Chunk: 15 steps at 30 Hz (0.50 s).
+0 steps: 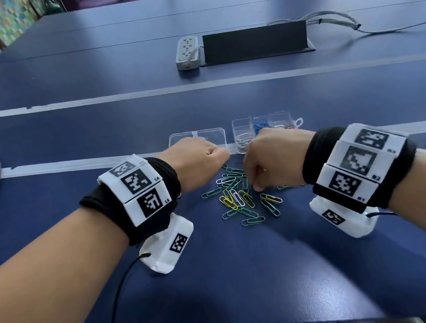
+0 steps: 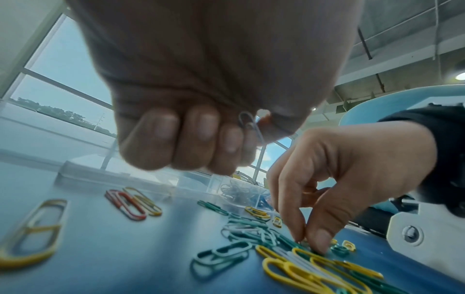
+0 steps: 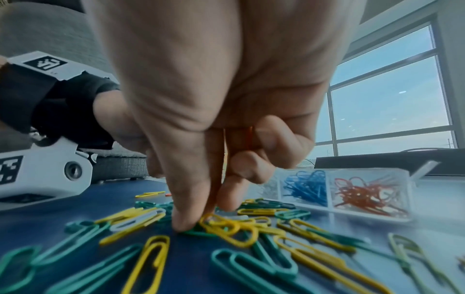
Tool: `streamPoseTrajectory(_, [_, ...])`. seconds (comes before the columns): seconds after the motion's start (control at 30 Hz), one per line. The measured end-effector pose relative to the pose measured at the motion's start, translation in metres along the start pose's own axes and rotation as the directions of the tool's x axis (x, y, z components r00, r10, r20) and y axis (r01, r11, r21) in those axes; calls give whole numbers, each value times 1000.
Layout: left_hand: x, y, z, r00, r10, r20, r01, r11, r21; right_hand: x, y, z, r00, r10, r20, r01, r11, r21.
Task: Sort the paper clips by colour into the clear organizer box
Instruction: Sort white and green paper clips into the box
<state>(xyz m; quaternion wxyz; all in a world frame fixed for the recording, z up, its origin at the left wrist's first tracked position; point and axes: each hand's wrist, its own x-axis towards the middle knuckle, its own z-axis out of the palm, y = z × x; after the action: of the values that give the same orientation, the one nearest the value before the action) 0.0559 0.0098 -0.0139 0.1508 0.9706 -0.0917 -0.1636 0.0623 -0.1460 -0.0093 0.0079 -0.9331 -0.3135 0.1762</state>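
At centre frame the left hand (image 1: pixel 201 163) is fisted around a pale clip (image 2: pixel 247 124), while the right hand (image 1: pixel 271 158) pinches into the loose paper clips (image 1: pixel 241 195) just below the clear organizer box (image 1: pixel 265 129).

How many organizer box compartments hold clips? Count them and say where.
3: silver clips at left, blue clips in the middle, red clips at right; others may be hidden.

Two hands (image 1: pixel 200 160), one organizer box (image 1: pixel 240 130), many clips (image 1: pixel 238 196).
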Motion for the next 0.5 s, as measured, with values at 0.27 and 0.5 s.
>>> streamPoseTrajectory(0.27, [0, -7, 5, 1000, 4, 30, -5, 999, 39, -6, -4, 0, 994, -24, -108, 24, 1000, -3])
streamPoseTrajectory(0.5, [3, -9, 7, 1000, 17, 21, -18, 997, 75, -3, -24, 12, 998, -22, -64, 22, 1000, 9])
